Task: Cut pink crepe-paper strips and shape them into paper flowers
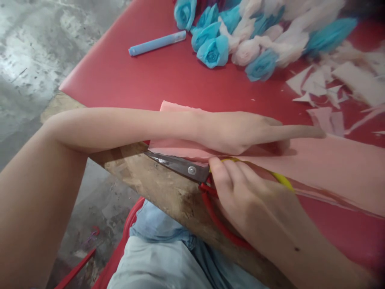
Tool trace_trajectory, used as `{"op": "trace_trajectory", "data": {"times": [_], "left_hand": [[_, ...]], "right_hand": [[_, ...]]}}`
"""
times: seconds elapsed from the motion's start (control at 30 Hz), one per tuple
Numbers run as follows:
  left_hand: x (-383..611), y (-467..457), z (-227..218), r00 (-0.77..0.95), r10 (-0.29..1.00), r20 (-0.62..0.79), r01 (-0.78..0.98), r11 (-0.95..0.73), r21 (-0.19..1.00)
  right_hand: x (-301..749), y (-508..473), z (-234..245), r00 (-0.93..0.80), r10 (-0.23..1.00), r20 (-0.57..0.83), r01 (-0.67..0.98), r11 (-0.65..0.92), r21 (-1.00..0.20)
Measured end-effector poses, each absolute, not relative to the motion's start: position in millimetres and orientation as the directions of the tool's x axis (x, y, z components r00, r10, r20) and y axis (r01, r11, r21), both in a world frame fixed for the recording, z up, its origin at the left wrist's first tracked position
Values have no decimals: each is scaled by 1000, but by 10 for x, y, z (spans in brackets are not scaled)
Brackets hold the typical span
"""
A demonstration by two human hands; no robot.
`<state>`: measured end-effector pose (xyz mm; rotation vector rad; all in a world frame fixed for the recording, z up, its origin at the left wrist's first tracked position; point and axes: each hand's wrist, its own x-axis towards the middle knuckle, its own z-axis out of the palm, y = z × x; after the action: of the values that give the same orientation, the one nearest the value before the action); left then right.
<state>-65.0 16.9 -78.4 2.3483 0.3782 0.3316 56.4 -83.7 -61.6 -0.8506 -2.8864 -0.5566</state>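
A length of salmon-pink paper (337, 168) lies along the table's front edge. My left hand (243, 130) rests palm down on this paper, index finger stretched out to the right; its other fingers are partly hidden. Just below it, my right hand (255, 200) is closed around a pair of scissors (177, 166) with dark metal blades. One red handle loop and a yellow one show around the hand. The blades point left along the paper's near edge and look nearly closed.
Blue and pale pink paper roses (213, 52) lie at the back of the red-covered table (120, 80). A light blue marker (158, 43) is left of them. Paper scraps (319, 82) are at right. The wooden table edge (168, 192) is bare above my lap.
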Motion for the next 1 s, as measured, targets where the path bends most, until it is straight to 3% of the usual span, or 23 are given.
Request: {"op": "trace_trajectory", "data": {"times": [0.13, 0.33, 0.73, 0.9, 1.0], "left_hand": [[-656, 153, -760, 930, 353, 105, 185, -695, 694], [-675, 174, -811, 922, 340, 186, 120, -707, 697], [-659, 164, -792, 921, 368, 129, 184, -701, 689], [-678, 180, -829, 933, 327, 151, 140, -714, 686], [-710, 182, -835, 926, 331, 182, 134, -738, 662]], "right_hand": [[562, -807, -608, -873, 460, 161, 487, 800, 352], [553, -789, -619, -873, 464, 147, 485, 805, 340], [673, -878, -463, -899, 424, 113, 434, 821, 370], [987, -943, -438, -892, 437, 117, 452, 847, 280], [1275, -1014, -386, -844, 499, 195, 533, 819, 213]]}}
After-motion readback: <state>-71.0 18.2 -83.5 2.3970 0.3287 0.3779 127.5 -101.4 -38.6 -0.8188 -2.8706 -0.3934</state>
